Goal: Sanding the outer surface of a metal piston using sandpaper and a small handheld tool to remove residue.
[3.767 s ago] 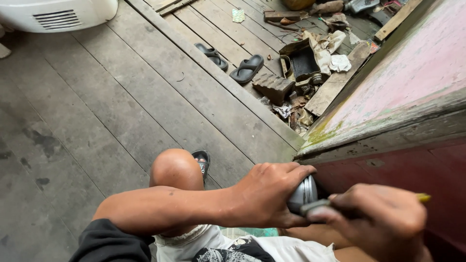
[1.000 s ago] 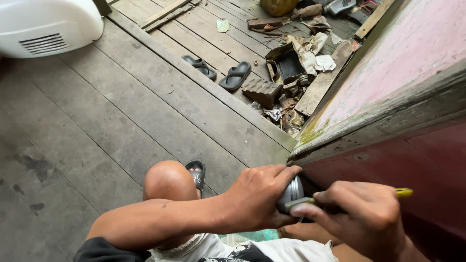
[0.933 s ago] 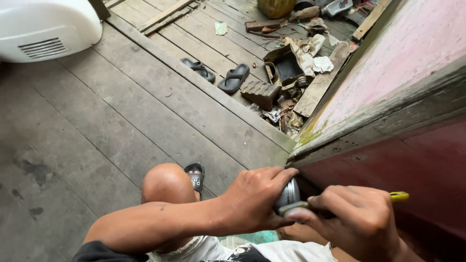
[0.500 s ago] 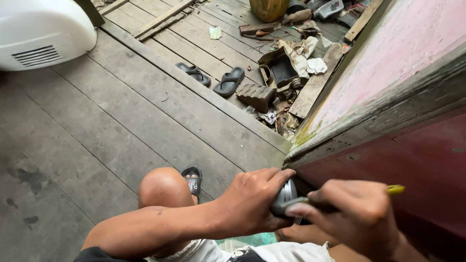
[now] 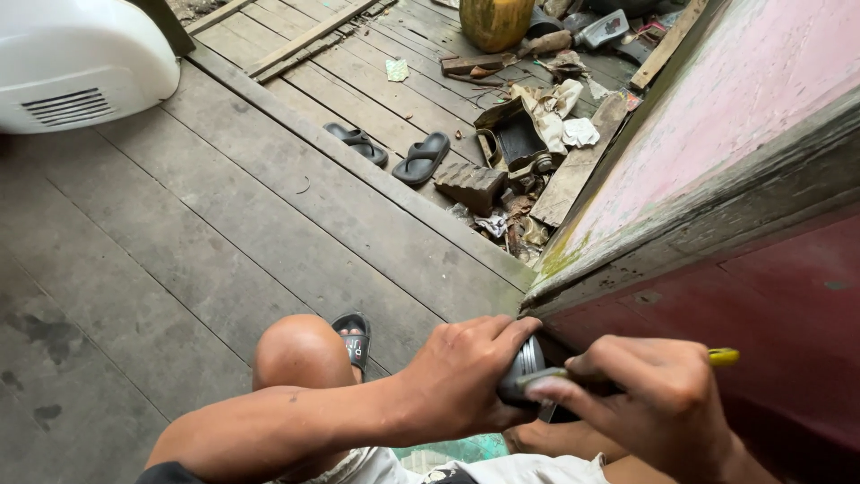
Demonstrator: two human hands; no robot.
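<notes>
Closest in: my left hand (image 5: 461, 376) is wrapped shut around a small round ribbed metal part, grey and cylinder-shaped (image 5: 524, 369), fingers (image 5: 488, 333) curled over its top, thumb hidden beneath. Touching it from the other side, my right hand (image 5: 658, 403) is closed on a thin yellow-tipped tool (image 5: 721, 357), thumb pressed along the part's lower edge. The tool's working end is hidden behind the fingers, so I cannot tell what it bears on.

Just beyond the fingers: weathered red-painted wooden panel (image 5: 743, 296), the part held close against its lower edge.

Progress, as I judge it: part gripped and tool applied; work mid-way, nothing visibly detached or finished.

Left of the fingers: bare knee (image 5: 300, 354), black sandal (image 5: 354, 336) on grey plank floor (image 5: 179, 242).

Far: pair of dark flip-flops (image 5: 394, 152), scrap pile (image 5: 528, 143), white vented plastic casing (image 5: 81, 63).
</notes>
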